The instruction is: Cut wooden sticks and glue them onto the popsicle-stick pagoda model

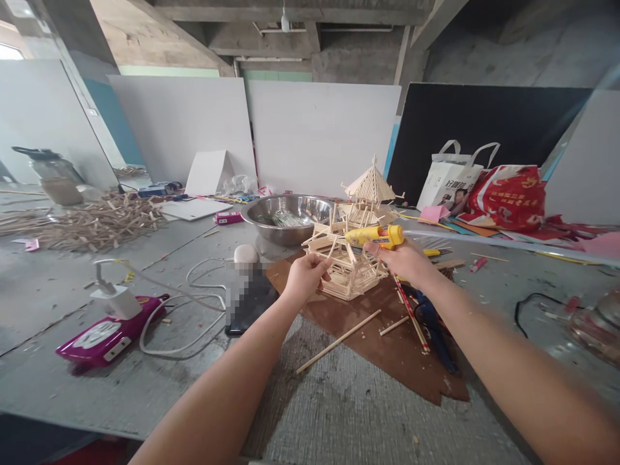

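My right hand [405,261] is wrapped around a yellow glue gun [362,236]. Its nozzle points left over a small pavilion model built of thin wooden sticks [351,281]. At the model's left side, my left hand [305,276] has thumb and fingers pinched together; what they hold is too small to make out. Behind the glue gun rises a pointed stick roof [371,184]. The model rests on a brown sheet [387,349]. Loose wooden sticks [339,341] lie in front of it, and blue-handled pliers [433,329] lie below my right wrist.
A steel bowl [285,219] stands behind the model. To the left are a black phone [256,303], a white cable and a purple power strip [104,336]. A heap of sticks [101,223] lies farther left. Bags, including a red one [508,197], stand at the back right.
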Demonstrator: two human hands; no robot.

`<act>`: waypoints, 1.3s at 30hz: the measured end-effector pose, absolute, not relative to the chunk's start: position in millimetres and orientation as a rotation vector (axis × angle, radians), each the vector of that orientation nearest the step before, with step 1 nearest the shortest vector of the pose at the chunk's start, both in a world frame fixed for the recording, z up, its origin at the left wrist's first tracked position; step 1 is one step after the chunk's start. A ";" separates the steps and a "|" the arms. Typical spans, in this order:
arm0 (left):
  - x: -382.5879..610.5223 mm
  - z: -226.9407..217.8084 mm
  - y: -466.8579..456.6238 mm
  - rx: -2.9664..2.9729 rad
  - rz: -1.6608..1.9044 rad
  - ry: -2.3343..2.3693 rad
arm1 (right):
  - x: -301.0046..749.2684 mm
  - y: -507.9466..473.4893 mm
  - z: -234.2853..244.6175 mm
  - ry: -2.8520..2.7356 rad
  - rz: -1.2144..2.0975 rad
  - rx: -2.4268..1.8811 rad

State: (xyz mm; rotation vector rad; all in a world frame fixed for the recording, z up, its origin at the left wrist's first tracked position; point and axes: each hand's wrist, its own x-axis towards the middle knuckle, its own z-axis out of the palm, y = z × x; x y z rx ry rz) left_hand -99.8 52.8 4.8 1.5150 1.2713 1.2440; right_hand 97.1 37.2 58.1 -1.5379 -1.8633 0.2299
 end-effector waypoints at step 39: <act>-110.0 19.2 36.1 1.779 1.490 1.690 | 114.2 36.2 50.1 -1.713 0.431 -1.430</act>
